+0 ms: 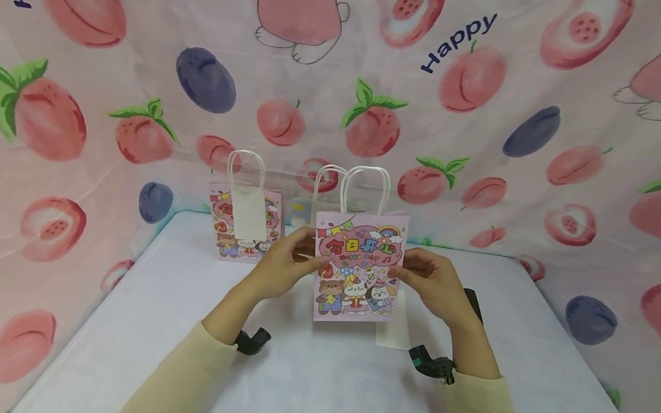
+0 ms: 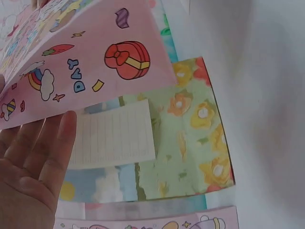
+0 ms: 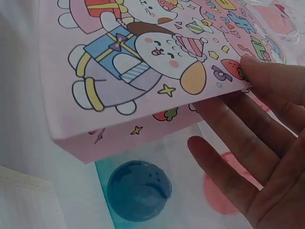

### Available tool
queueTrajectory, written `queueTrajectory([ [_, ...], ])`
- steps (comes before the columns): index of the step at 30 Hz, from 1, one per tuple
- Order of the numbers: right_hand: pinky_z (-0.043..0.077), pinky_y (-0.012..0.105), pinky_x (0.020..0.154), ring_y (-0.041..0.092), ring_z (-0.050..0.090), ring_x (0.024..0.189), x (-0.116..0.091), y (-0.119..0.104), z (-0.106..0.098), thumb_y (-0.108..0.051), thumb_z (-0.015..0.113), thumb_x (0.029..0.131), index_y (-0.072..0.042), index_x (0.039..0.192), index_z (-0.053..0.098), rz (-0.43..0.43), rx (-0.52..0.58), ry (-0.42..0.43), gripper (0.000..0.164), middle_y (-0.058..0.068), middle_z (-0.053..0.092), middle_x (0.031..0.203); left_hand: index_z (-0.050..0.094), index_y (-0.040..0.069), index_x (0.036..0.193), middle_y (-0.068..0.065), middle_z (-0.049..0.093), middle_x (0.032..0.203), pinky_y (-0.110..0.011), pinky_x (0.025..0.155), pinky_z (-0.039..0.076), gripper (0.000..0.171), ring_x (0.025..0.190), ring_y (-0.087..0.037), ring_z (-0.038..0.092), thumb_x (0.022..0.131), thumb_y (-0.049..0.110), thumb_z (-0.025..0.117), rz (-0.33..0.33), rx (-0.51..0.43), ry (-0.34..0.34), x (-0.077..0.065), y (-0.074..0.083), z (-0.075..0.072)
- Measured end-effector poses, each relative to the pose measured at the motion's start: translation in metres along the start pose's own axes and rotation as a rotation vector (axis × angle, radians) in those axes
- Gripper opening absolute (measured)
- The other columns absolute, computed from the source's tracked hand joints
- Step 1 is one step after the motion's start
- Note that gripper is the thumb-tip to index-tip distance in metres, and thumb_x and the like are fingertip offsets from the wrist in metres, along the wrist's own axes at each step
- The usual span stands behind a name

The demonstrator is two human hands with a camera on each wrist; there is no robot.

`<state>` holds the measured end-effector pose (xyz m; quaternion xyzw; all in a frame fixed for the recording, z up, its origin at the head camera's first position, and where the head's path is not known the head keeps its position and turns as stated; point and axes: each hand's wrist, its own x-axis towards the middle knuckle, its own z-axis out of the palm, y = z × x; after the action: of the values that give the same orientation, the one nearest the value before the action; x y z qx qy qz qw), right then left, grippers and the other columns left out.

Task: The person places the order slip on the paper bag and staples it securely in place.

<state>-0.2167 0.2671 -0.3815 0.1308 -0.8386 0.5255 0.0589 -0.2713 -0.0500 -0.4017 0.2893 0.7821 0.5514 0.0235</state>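
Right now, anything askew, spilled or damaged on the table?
Nothing looks spilled or damaged. Mildly odd, perhaps: one paper slip lies on the table, partly hidden by the held bag, whereas another slip covers part of the front of the rear-left bag.

Fruit-print cloth (image 1: 320, 80) behind white table (image 1: 150, 304)

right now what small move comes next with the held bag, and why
I'd probably stand the pink HAPPY DAY paper bag upright on the white table: the left hand and right hand both hold its sides, so neither is free for the lined paper slip lying there, and its front bears none, unlike the matching bag behind.
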Motion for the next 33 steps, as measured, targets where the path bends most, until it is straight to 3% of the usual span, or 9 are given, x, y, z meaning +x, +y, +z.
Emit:
queueTrajectory([
  [7,0.060,0.025,0.088,0.016,0.075,0.097,-0.003,0.005,0.007,-0.015,0.074,0.097,-0.004,0.120,0.069,0.007,-0.001,-0.030,0.026,0.012,0.074,0.112,0.061,0.018,0.134,-0.002,0.073,0.117,-0.045,0.099,0.058,0.042,0.110,-0.019,0.071,0.097,0.030,0.075,-0.024,0.015,-0.008,-0.003,0.001,-0.008],
  [17,0.056,0.026,0.096,0.028,0.061,0.121,0.005,-0.002,0.014,-0.020,0.079,0.094,-0.012,0.147,0.050,-0.016,-0.071,-0.011,0.061,0.010,0.061,0.135,0.067,0.018,0.126,-0.002,0.076,0.112,-0.043,0.095,0.059,0.032,0.104,-0.019,0.072,0.097,0.030,0.074,-0.042,0.046,0.011,-0.001,0.004,-0.021],
  [20,0.054,0.028,0.099,0.029,0.059,0.126,0.006,-0.002,0.014,-0.022,0.076,0.096,-0.013,0.149,0.049,-0.005,-0.079,-0.027,0.061,0.010,0.061,0.138,0.067,0.018,0.124,-0.002,0.076,0.112,-0.044,0.094,0.059,0.029,0.103,-0.019,0.072,0.097,0.028,0.074,-0.052,0.048,-0.005,0.000,0.005,-0.023],
  [26,0.054,0.030,0.098,0.029,0.064,0.120,0.006,-0.002,0.017,-0.022,0.076,0.096,-0.012,0.145,0.054,0.016,-0.081,-0.037,0.054,0.011,0.066,0.131,0.066,0.016,0.119,-0.002,0.075,0.108,-0.040,0.090,0.060,0.026,0.099,-0.019,0.072,0.098,0.029,0.074,-0.042,0.054,-0.049,-0.001,0.005,-0.026],
  [30,0.054,0.041,0.101,0.028,0.066,0.117,0.006,-0.002,0.019,-0.019,0.078,0.095,-0.012,0.140,0.057,0.001,-0.072,-0.043,0.051,0.010,0.067,0.129,0.066,0.016,0.103,-0.001,0.073,0.096,-0.034,0.079,0.057,0.017,0.088,-0.017,0.070,0.101,0.033,0.069,-0.018,0.053,-0.034,0.000,0.005,-0.026],
  [33,0.053,0.051,0.102,0.028,0.066,0.115,0.006,-0.001,0.021,-0.018,0.080,0.093,-0.013,0.137,0.058,-0.005,-0.069,-0.054,0.049,0.009,0.067,0.127,0.062,0.014,0.093,-0.003,0.067,0.086,-0.031,0.071,0.051,0.021,0.080,-0.022,0.064,0.105,0.032,0.063,0.004,0.042,-0.024,-0.001,0.005,-0.026],
])
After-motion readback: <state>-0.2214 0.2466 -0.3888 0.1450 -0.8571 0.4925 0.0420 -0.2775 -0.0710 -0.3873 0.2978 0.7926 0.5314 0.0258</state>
